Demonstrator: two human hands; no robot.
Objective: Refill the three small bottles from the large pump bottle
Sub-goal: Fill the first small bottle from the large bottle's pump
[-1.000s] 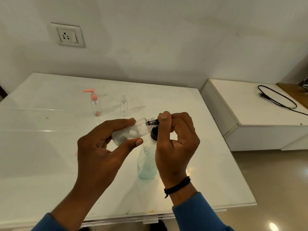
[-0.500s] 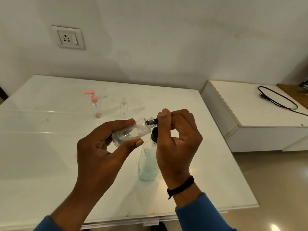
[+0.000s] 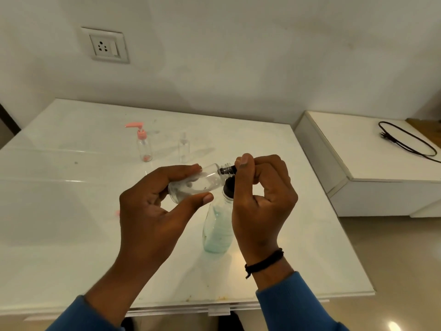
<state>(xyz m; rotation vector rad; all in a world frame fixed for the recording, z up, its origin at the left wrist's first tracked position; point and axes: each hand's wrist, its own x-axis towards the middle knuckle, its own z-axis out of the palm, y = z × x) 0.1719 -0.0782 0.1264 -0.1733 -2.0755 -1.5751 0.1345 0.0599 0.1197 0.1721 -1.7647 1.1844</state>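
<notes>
My left hand (image 3: 152, 211) holds a small clear bottle (image 3: 198, 182) on its side between thumb and fingers, neck pointing right. My right hand (image 3: 262, 199) pinches a black nozzle (image 3: 229, 170) at the bottle's threaded mouth. Right below stands the large bottle (image 3: 217, 228) with pale green liquid and a black collar, on the white table (image 3: 71, 211); its top is partly hidden by my right hand. Two more small bottles stand at the back: one with a pink pump (image 3: 144, 145) and one clear with a clear cap (image 3: 183, 146).
A low white cabinet (image 3: 381, 177) stands to the right of the table with a black cable (image 3: 405, 142) on it. A wall socket (image 3: 106, 46) sits above the table's far left. The table's front edge lies close to my body.
Both hands with the small bottle stay almost still; the bottle tilts slightly more toward level. The view has shifted a little.
</notes>
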